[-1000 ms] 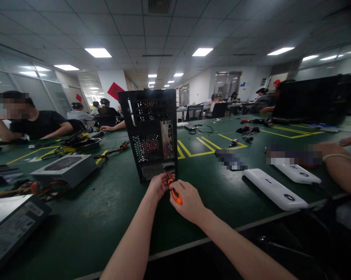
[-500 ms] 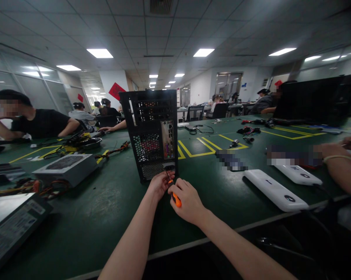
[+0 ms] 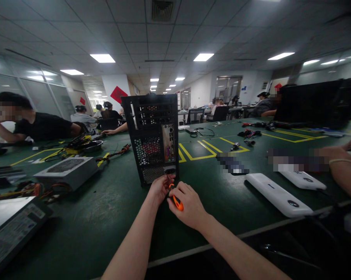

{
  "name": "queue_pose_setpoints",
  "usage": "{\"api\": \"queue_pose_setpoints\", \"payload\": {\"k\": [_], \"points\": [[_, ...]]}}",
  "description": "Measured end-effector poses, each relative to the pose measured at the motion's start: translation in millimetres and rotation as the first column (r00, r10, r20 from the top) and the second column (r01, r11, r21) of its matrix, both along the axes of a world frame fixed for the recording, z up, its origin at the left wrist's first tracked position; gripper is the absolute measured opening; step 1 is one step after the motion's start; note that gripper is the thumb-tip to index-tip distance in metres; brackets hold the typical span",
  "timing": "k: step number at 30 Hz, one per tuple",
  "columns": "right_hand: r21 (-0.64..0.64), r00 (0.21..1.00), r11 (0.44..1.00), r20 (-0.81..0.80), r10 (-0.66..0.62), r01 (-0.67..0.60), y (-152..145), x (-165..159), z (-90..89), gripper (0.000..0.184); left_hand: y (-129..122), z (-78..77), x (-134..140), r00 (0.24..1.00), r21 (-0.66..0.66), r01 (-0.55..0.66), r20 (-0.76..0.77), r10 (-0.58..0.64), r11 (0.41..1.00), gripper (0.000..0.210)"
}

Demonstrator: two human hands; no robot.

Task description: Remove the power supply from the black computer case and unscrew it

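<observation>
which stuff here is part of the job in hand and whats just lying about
In the job:
orange-and-black screwdriver, held in the right grip
black computer case, left grip close to its lower rear

Apparently just lying about:
vented power supply unit
labelled metal box
nearer white oblong device
farther white oblong device
cable bundle

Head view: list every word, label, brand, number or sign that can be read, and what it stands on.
Nothing can be read with certainty.
Label on the near power supply: too blurred.
Near white device: dark stroke and round emblem, too unclear.
Far white device: marks too small.
Red paper on the pillar: no characters readable.
Computer case and screwdriver: no readable text.
</observation>
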State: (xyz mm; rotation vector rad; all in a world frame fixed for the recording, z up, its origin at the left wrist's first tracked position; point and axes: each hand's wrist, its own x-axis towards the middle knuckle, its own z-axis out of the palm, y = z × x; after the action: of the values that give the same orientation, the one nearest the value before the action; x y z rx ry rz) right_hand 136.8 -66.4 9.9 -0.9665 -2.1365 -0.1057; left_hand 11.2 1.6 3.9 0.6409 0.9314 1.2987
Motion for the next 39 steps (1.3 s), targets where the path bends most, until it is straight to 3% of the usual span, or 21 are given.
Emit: {"api": "queue_pose_setpoints", "payload": {"k": [5, 11, 16, 21, 28, 33, 39], "points": [[-0.082, 0.996, 0.996, -0.082, -0.033, 0.026, 0.9, 0.2, -1.6, 0.017, 2.5, -3.0, -1.4, 0.996, 0.030, -0.047, -0.074, 0.049, 0.998, 0.013], [-0.021, 1.000, 1.000, -0.015, -0.021, 0.021, 1.3, 3.1, -2.8, 0.016, 2.1, -3.4, -1.7, 0.979, 0.079, -0.096, -0.174, 0.109, 0.992, 0.015], [-0.048, 0.999, 0.999, -0.048, -0.013, 0.011, 0.3, 1.3, 2.5, 0.009, 4.7, -5.5, -1.6, 0.964, 0.124, -0.116, -0.225, 0.142, 0.985, 0.014], [-0.125, 0.990, 0.992, -0.135, -0.036, 0.019, 2.3, 0.7, -1.9, 0.018, 4.6, -6.1, -2.3, 0.964, 0.128, -0.107, -0.229, 0.134, 0.986, 0.014], [-0.047, 0.995, 0.999, -0.095, 0.013, -0.017, -2.0, 3.4, 2.5, 0.012, 1.6, -3.2, -0.4, 0.972, 0.121, -0.099, -0.203, 0.122, 0.988, 0.014], [-0.127, 0.980, 0.992, -0.196, -0.043, 0.018, -0.9, 4.0, 1.1, 0.017, 1.0, -2.1, -0.8, 0.970, 0.101, -0.092, -0.215, 0.112, 0.991, 0.015], [-0.026, 0.999, 0.999, -0.037, -0.019, 0.018, -1.9, 4.7, 0.2, 0.015, -0.5, 0.6, 0.3, 0.971, 0.082, -0.092, -0.213, 0.107, 0.992, 0.016]]}}
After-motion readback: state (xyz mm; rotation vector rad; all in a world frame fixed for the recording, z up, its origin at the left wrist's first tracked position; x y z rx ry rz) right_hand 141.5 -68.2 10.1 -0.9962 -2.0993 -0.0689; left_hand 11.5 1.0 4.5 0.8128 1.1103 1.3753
